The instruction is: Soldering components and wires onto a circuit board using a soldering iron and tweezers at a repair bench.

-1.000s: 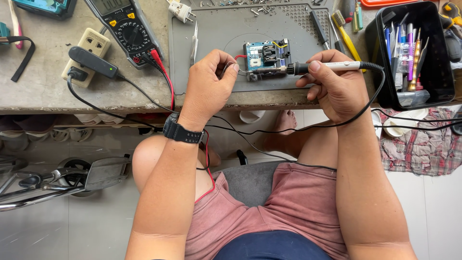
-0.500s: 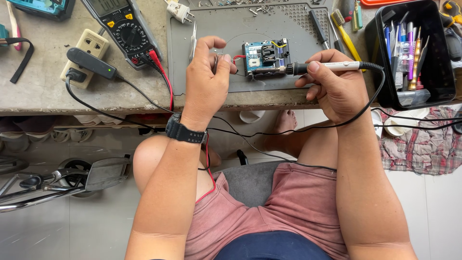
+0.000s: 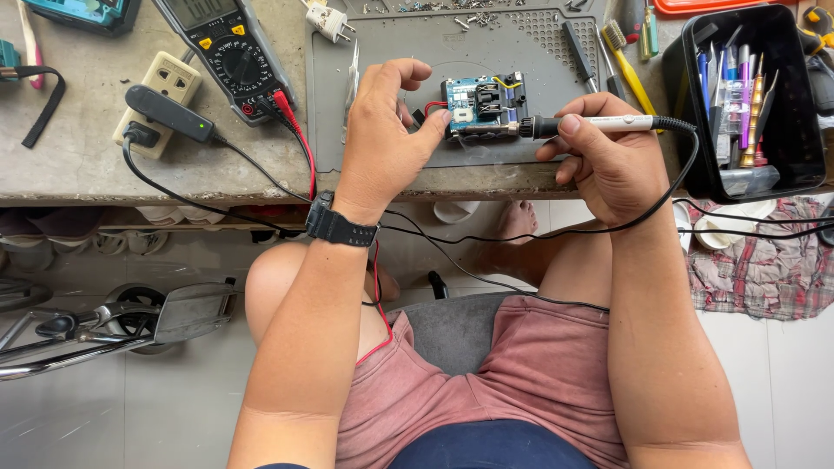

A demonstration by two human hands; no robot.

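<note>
A person sits at a concrete workbench (image 3: 78, 165), knees under its front edge, both hands up on a grey work mat (image 3: 391, 43) that lies near the front edge of the bench. On the mat, close to its front edge and a little right of its middle, sits a small blue circuit board (image 3: 479, 106) with black parts and a yellow wire on top.

The left hand (image 3: 382, 139) rests just left of the board, thumb tip touching its left end where a short red wire (image 3: 432, 108) comes off; the fingers are curled, and I cannot tell whether they pinch anything. A black wristwatch (image 3: 340, 224) sits on that wrist.

The right hand (image 3: 608, 161) is closed around a white soldering iron (image 3: 599, 124), held like a pen and lying nearly level, its dark tip touching the right end of the board. A thin wisp of smoke hangs just below the tip. The iron's black cable (image 3: 660, 208) loops off its back end, round the right wrist and down across the lap.

Towards the left of the bench a black multimeter (image 3: 221, 48) lies tilted, red and black leads plugged in at its lower end. Nearer the left front edge a beige socket strip (image 3: 169, 91) holds a black plug adapter (image 3: 168, 113). At the right end a black bin (image 3: 764, 104) stands packed with pens and hand tools. Loose screwdrivers (image 3: 580, 54) lie along the mat's right edge
</note>
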